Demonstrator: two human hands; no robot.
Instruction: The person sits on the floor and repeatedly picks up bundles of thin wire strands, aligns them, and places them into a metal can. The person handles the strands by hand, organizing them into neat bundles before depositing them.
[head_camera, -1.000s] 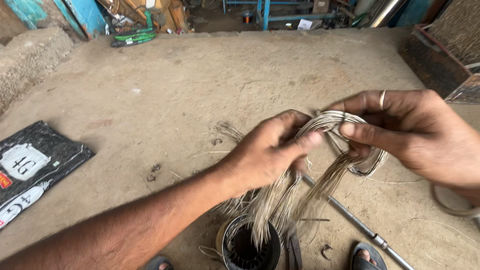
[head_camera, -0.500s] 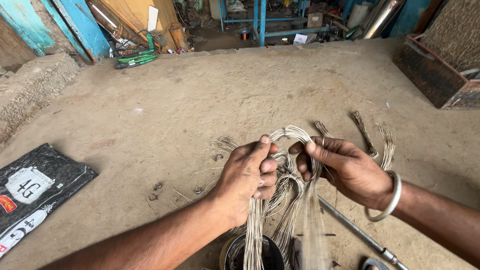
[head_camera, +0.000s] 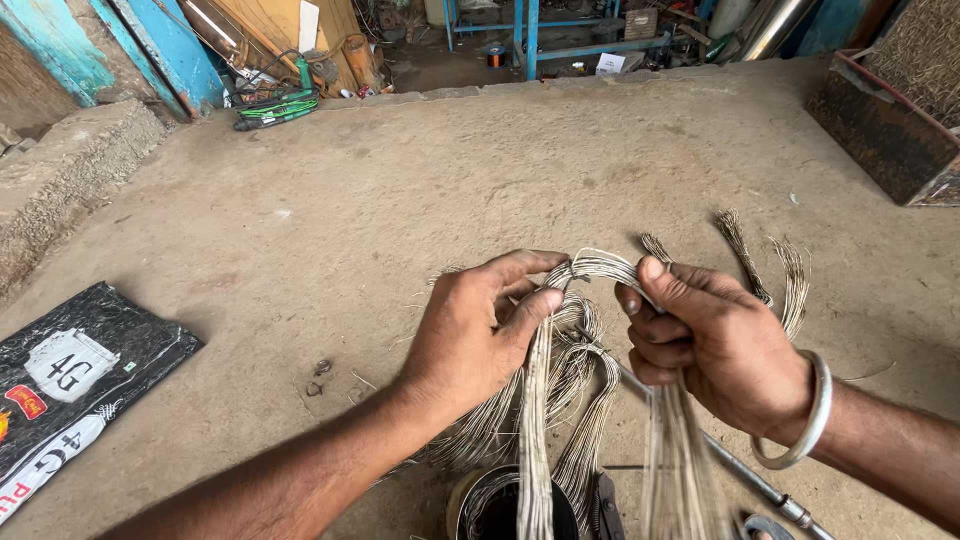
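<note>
A bundle of thin grey wire strands (head_camera: 585, 268) arches between both hands in the head view. My left hand (head_camera: 478, 330) pinches the left leg of the bundle between thumb and fingers. My right hand (head_camera: 710, 340), with a metal bangle at the wrist, is closed around the right leg. Both legs hang down toward a dark round can (head_camera: 505, 505) at the bottom edge. More looped wire (head_camera: 580, 375) lies on the ground under the hands.
Loose wire bunches (head_camera: 760, 260) lie on the concrete floor to the right. A metal rod (head_camera: 755, 482) runs under my right forearm. A black printed sheet (head_camera: 70, 375) lies at left. A rusty box (head_camera: 880, 125) stands at far right, with clutter along the back wall.
Both hands have drawn lower and closer to the camera. The wire loop between them has narrowed, and my right hand has closed tighter around its strand.
</note>
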